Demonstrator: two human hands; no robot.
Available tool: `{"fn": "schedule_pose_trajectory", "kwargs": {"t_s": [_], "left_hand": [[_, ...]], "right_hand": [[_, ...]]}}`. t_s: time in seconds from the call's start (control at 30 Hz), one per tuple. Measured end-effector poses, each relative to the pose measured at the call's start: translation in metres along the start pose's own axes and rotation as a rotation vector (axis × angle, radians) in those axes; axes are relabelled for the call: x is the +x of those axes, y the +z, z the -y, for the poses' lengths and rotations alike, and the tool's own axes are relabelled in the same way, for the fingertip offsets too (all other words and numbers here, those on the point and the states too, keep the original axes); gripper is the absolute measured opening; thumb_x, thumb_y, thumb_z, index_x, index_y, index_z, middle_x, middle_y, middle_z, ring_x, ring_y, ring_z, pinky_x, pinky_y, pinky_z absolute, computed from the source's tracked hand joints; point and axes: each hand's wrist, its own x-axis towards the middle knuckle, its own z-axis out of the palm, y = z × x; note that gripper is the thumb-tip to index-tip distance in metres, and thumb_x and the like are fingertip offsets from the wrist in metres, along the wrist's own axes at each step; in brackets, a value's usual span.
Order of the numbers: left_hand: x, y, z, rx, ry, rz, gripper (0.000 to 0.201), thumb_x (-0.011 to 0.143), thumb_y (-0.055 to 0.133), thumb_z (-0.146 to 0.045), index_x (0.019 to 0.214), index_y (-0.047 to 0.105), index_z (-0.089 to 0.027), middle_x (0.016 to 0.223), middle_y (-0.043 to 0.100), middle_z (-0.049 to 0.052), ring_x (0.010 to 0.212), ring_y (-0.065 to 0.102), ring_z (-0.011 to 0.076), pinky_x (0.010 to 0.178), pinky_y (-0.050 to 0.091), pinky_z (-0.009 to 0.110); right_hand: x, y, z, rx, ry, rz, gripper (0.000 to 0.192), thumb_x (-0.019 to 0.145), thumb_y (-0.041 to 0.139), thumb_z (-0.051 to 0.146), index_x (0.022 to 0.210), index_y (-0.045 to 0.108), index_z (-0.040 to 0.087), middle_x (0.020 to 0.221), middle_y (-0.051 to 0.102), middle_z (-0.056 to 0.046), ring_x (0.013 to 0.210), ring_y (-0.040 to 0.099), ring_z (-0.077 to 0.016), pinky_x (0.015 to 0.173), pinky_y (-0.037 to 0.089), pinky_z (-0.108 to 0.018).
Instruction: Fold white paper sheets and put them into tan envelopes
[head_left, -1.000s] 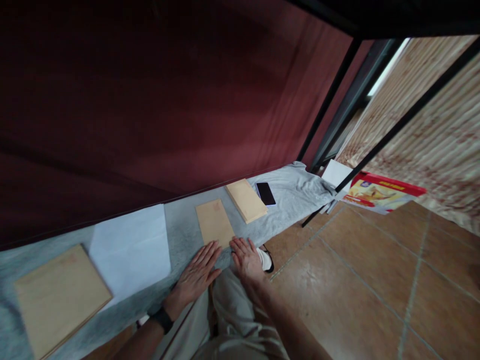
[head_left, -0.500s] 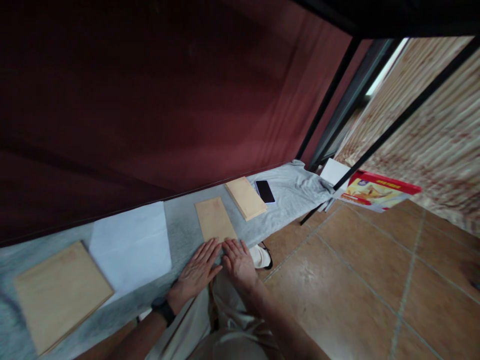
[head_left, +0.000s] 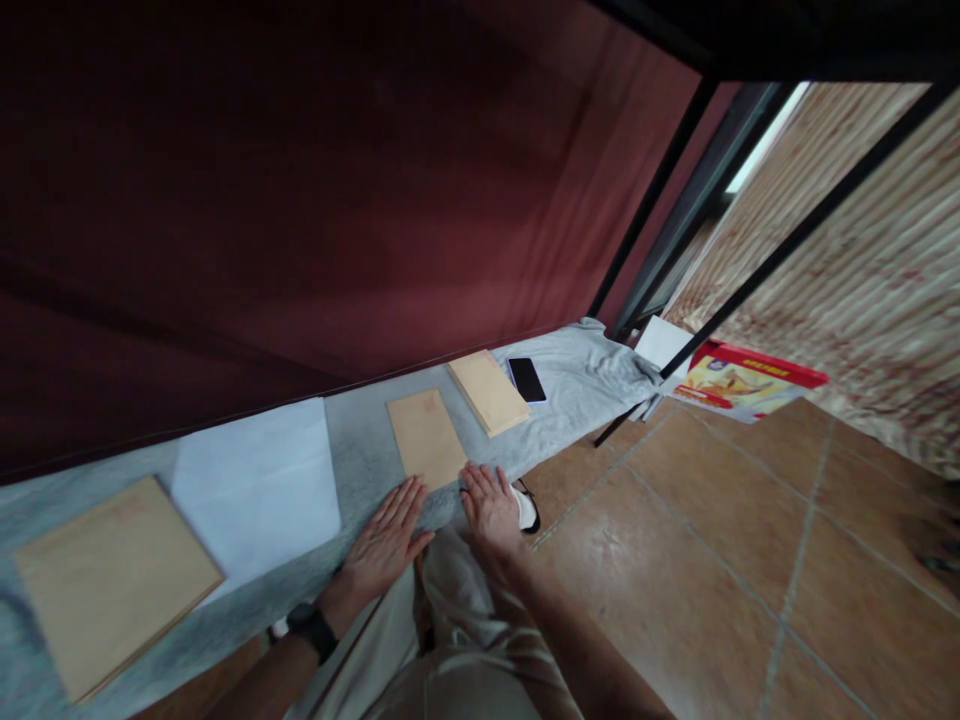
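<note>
A single brown paper envelope [head_left: 427,437] lies flat on the grey cloth in front of me. My left hand [head_left: 388,532] rests flat with fingers stretched out, its fingertips at the envelope's near left corner. On the other side, my right hand [head_left: 491,507] lies with fingers extended at the near right corner. Neither hand grasps anything. To the right sits a stack of brown envelopes [head_left: 489,392], with a dark-screened phone [head_left: 527,380] beside it. White paper sheets [head_left: 259,490] lie to the left, partly under a larger pile of brown envelopes [head_left: 116,585].
The narrow bench [head_left: 364,440] is draped in grey cloth and runs along a dark red panel [head_left: 300,200]. Black metal bars [head_left: 795,235] rise at the right. A red and yellow box [head_left: 750,380] stands beyond the bench end, above the tiled floor [head_left: 675,560].
My hands have moved apart, the left one leftward and the right one slightly rightward, uncovering more of the envelope's near edge. The view has shifted slightly.
</note>
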Motion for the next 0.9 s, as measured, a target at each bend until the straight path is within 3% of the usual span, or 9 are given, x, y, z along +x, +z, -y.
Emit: {"fn": "schedule_pose_trajectory", "kwargs": {"t_s": [0.17, 0.3, 0.63, 0.9], "left_hand": [[-0.003, 0.002, 0.001, -0.011, -0.011, -0.031, 0.074, 0.102, 0.038, -0.058, 0.162, 0.029, -0.015, 0.16, 0.043, 0.016, 0.147, 0.044, 0.0287, 0.122, 0.037, 0.046], [-0.002, 0.0, 0.002, 0.032, 0.016, -0.041, 0.073, 0.102, 0.039, -0.055, 0.16, 0.031, -0.012, 0.159, 0.045, 0.017, 0.146, 0.046, 0.0283, 0.121, 0.037, 0.045], [-0.003, -0.001, 0.0, 0.018, 0.0, -0.086, 0.069, 0.102, 0.04, -0.055, 0.158, 0.038, -0.014, 0.157, 0.047, 0.015, 0.144, 0.048, 0.028, 0.12, 0.038, 0.043], [0.01, -0.004, -0.012, -0.018, -0.011, -0.06, 0.061, 0.103, 0.042, -0.049, 0.154, 0.045, -0.015, 0.156, 0.05, 0.013, 0.144, 0.048, 0.0271, 0.123, 0.034, 0.045]], "right_hand": [[0.002, 0.01, 0.018, 0.02, -0.051, 0.01, 0.044, 0.106, 0.047, 0.036, 0.145, 0.056, 0.018, 0.153, 0.054, -0.008, 0.147, 0.042, -0.0253, 0.126, 0.023, -0.05], [0.001, 0.017, 0.03, 0.034, -0.14, 0.056, 0.045, 0.105, 0.051, 0.037, 0.147, 0.054, 0.021, 0.154, 0.054, -0.008, 0.144, 0.046, -0.0225, 0.125, 0.027, -0.047], [-0.001, 0.009, 0.009, 0.034, -0.036, 0.005, 0.043, 0.106, 0.044, 0.029, 0.148, 0.053, 0.021, 0.153, 0.054, -0.008, 0.143, 0.048, -0.0214, 0.126, 0.023, -0.046], [-0.002, 0.012, 0.011, 0.03, -0.009, -0.014, 0.043, 0.107, 0.043, 0.03, 0.148, 0.054, 0.02, 0.153, 0.055, -0.007, 0.142, 0.048, -0.022, 0.126, 0.022, -0.046]]}}
